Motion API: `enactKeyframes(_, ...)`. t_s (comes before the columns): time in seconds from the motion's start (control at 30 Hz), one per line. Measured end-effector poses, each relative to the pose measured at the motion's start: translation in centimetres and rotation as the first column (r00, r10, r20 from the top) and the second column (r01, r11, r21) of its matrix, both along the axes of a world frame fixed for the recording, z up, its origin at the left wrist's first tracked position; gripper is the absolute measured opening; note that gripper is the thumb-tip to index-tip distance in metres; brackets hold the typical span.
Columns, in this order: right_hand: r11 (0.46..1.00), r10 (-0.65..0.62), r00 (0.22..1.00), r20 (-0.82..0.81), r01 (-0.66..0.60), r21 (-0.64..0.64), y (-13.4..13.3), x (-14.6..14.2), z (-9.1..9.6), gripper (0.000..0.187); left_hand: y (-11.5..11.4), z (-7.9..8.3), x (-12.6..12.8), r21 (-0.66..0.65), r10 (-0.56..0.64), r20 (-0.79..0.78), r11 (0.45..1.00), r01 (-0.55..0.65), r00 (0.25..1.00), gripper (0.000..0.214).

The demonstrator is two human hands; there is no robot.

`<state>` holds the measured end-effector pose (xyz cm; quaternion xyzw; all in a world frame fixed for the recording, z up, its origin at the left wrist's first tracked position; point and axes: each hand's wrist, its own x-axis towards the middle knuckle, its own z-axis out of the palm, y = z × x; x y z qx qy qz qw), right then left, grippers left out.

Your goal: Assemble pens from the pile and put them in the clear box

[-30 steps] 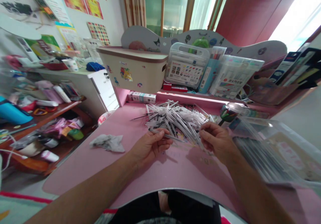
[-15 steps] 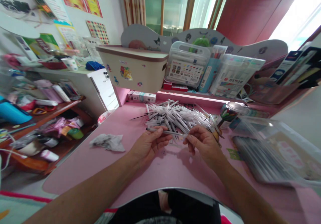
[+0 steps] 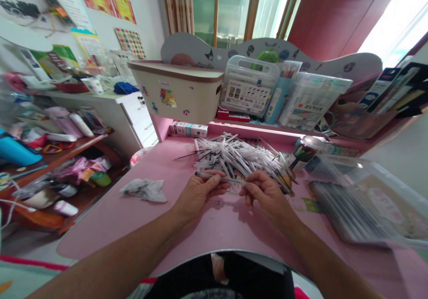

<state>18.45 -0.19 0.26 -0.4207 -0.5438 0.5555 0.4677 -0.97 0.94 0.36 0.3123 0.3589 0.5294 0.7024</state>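
Note:
A slim pen [image 3: 232,180] with a clear barrel and a dark left end is held level above the desk. My left hand [image 3: 200,194] pinches its darker end between thumb and fingers. At its right end, my right hand [image 3: 266,195] is closed with thumb against fingertips. Just behind both hands lies a loose pile of thin white tubes [image 3: 234,154], some showing dark parts. To the right, an open clear plastic box [image 3: 351,209] contains a row of grey, pen-like sticks. The fingers partly cover both ends of the pen.
A crumpled white cloth [image 3: 143,189] lies on the pink desk [image 3: 110,223] to the left. Behind the pile, a shelf bears a cream bin [image 3: 180,93] and clear marker cases [image 3: 250,89]. A holder of pens [image 3: 304,151] stands near the plastic box.
My right hand has shifted slightly left, towards my left hand. My left thumb has moved a little to the right along the pen, which is still held between both hands.

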Motion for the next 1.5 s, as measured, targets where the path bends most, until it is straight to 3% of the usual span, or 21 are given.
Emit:
enactKeyframes(0.43,0.999,0.000,0.992,-0.129,-0.007,-0.050,0.1,-0.6,-0.3,0.026,-0.7,-0.2,0.4,0.040,0.045,0.042,0.998,-0.047,0.998,0.033)
enactKeyframes(0.93,0.992,-0.061,0.960,-0.273,0.028,-0.124,0.2,-1.4,-0.8,0.036,-0.7,-0.3,0.9,0.123,0.087,-0.030,0.989,-0.083,0.996,0.027)
enactKeyframes(1.1,0.988,-0.064,0.950,-0.305,0.017,-0.155,0.1,-1.4,-0.7,0.034,-0.8,-0.1,0.8,0.207,0.097,-0.089,0.975,-0.077,0.991,0.023)
enactKeyframes(1.33,0.984,0.010,0.954,-0.300,-0.063,-0.167,0.1,-1.0,-0.7,0.036,-0.8,0.3,0.7,0.278,0.087,-0.161,0.960,-0.039,0.983,0.021)
enactKeyframes(1.5,0.965,0.197,0.966,-0.167,-0.221,-0.141,-0.4,-1.2,-0.9,0.032,-0.8,-0.1,1.4,0.298,0.028,-0.242,0.953,0.047,0.970,0.020)
